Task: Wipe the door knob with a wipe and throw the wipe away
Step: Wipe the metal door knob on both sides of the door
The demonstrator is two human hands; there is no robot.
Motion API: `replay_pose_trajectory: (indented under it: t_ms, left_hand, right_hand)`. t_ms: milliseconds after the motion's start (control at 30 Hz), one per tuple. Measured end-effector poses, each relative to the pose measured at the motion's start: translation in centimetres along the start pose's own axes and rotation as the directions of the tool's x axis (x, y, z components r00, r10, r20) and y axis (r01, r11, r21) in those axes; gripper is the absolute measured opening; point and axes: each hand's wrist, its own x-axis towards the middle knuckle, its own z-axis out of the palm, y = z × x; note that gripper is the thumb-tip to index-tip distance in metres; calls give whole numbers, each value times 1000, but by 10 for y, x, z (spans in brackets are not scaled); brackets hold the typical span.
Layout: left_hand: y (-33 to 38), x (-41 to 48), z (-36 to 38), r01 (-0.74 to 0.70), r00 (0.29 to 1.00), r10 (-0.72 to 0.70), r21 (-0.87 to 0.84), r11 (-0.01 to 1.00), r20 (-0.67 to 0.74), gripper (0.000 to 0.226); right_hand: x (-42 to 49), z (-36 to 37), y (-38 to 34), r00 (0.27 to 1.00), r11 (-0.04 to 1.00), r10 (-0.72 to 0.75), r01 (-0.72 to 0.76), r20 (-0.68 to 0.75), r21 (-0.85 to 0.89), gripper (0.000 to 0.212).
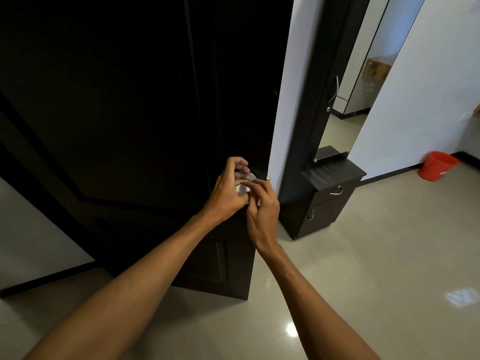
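The door point(130, 100), filling the view from 9 to 12 o'clock, is near-black brown. At the centre it carries a silver door knob point(251, 176) and a white wipe point(241, 190). At 2 o'clock the wall point(415, 113) is white, edged below by black skirting point(389, 174). The cabinet point(324, 206), at 3 o'clock from the knob, is black-brown with faint wood grain. The floor point(363, 255) is glossy pale beige, and the bucket point(437, 169) at 3 o'clock is orange-red.

Left hand point(227, 196) grips knob point(251, 176), right hand point(262, 216) pinches wipe point(241, 190)
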Motion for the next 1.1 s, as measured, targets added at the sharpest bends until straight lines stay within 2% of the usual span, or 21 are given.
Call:
replay_pose_trajectory:
  t_ms: [133,200,267,333,400,467,533,600,700,733,767,833,900,933,1000,1033,1100]
  left_hand:
    - [-14,-15,-7,-29,974,27,-7,1000,-223,61]
    - [-20,-20,-11,25,941,-20,10,1000,-337,53]
    - [-25,-24,-14,69,921,-60,9,998,-385,48]
    - [-28,-26,-16,83,913,-67,22,996,-401,44]
    - [-29,-26,-17,91,908,-71,28,996,-412,42]
    - [-30,-27,-16,100,907,-82,23,995,-413,41]
    - [-30,-28,-15,112,908,-94,20,993,-409,41]
    - [-32,-30,-15,130,905,-112,16,991,-411,41]
    - [-37,-34,-17,173,896,-159,-5,985,-414,41]
    - [-38,-36,-16,185,897,-175,-16,983,-406,41]
    - [-40,-37,-15,195,900,-189,-25,980,-393,40]
    - [-42,-39,-11,211,907,-208,-32,977,-366,38]
    - [-43,-42,-7,217,916,-216,-36,975,-338,37]
    - [-44,-43,-6,217,920,-217,-37,975,-327,37]
    - [-45,-46,-5,213,926,-215,-41,976,-311,36]
    - [-46,-47,-4,211,928,-214,-44,977,-306,36]
    - [-48,-48,-4,211,930,-214,-43,977,-300,36]
  right_hand:
    - [1,0,9,995,992,99,-101,30,71,25]
    - [1,0,11,987,980,160,-160,6,121,24]
    - [3,0,13,982,973,189,-185,-15,136,22]
    - [7,1,12,990,985,136,-138,23,105,21]
    - [12,4,10,995,999,35,-33,92,-22,22]
    - [15,6,9,994,998,17,-11,111,-55,22]
    - [14,7,11,991,991,113,-118,69,69,20]
    - [9,7,17,958,929,285,-278,6,243,18]
    - [-3,8,25,816,681,576,-510,47,526,13]
    - [-8,9,25,794,637,605,-527,60,563,11]
    - [-13,10,23,797,638,603,-514,43,573,11]
    - [-18,15,15,871,783,486,-396,-74,479,12]
    - [-20,21,10,959,956,230,-191,-163,223,11]
    - [-19,24,9,982,995,96,-88,-162,52,13]
    - [-21,27,11,990,963,-100,72,-98,-260,22]
    - [-23,27,14,987,934,-145,115,-66,-337,25]
    - [-28,25,21,991,945,-100,69,-84,-319,22]
